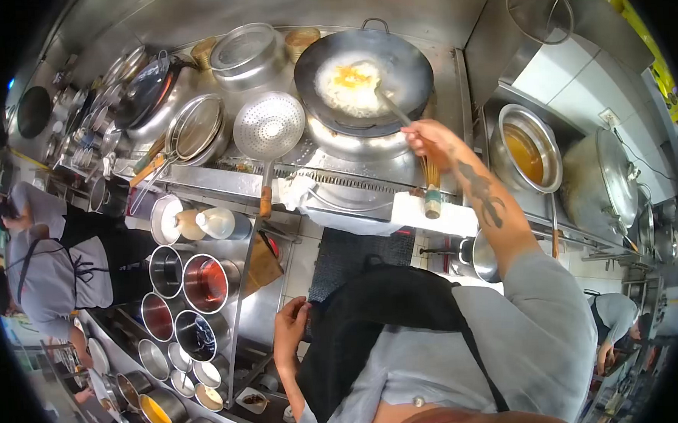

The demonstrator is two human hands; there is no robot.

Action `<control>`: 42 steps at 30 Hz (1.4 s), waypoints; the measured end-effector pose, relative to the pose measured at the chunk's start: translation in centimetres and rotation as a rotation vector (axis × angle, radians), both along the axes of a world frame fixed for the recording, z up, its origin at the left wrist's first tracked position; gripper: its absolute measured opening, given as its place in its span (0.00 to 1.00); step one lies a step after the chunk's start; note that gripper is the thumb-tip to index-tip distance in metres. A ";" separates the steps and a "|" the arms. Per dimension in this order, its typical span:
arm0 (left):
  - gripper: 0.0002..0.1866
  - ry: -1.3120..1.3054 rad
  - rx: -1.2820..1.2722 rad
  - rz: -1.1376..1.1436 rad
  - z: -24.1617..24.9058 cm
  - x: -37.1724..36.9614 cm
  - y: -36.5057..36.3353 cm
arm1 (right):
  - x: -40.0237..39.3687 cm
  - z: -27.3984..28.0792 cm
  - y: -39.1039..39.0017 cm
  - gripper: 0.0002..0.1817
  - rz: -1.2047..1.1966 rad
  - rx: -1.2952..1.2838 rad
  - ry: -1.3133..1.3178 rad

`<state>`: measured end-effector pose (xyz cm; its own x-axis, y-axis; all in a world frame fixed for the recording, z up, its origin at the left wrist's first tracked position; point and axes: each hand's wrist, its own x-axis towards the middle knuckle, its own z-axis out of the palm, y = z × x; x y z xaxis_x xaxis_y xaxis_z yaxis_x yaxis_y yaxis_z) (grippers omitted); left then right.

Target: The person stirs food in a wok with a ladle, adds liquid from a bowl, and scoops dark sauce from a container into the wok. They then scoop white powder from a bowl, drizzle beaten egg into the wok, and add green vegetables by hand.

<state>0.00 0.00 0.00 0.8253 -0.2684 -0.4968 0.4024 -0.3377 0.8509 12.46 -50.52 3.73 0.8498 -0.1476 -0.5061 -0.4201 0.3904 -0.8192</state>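
Busy steel kitchen line, with the wok (pixel 363 74) on its burner and a perforated skimmer (pixel 269 127) plus lidded pots just left of it (more people working off to both sides). The egg (pixel 351 82) sits in the wok's middle, just beyond the right hand (pixel 426 136), whose arm is stretched out, fingers wrapped round the ladle (pixel 391 107) handle. The left hand (pixel 291 327) hangs loosely curled near the waist, well below the wok, holding nothing.

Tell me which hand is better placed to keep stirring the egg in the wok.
Right. The right hand already grips the ladle, whose bowl sits in the egg inside the wok. The left hand rests low at the apron.
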 end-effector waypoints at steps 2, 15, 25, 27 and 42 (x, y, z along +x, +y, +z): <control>0.15 0.001 0.050 0.005 2.2 0.2 2.7 | -2.1 0.1 1.1 0.06 0.033 0.096 -0.041; 0.18 -0.164 -0.004 -0.507 1.3 11.3 -12.3 | -3.5 1.5 -3.8 0.06 -0.059 0.164 -0.058; 0.18 -0.487 -0.147 -0.646 2.4 16.9 -19.4 | 2.4 -3.3 1.6 0.06 -0.099 -0.417 -0.012; 0.18 -0.589 -0.151 -0.642 2.7 17.7 -20.8 | 0.3 1.5 1.6 0.05 -0.098 -0.161 0.026; 0.09 -1.390 0.207 -0.806 -2.3 27.6 -34.1 | 0.9 1.8 2.9 0.10 -0.078 -0.066 -0.031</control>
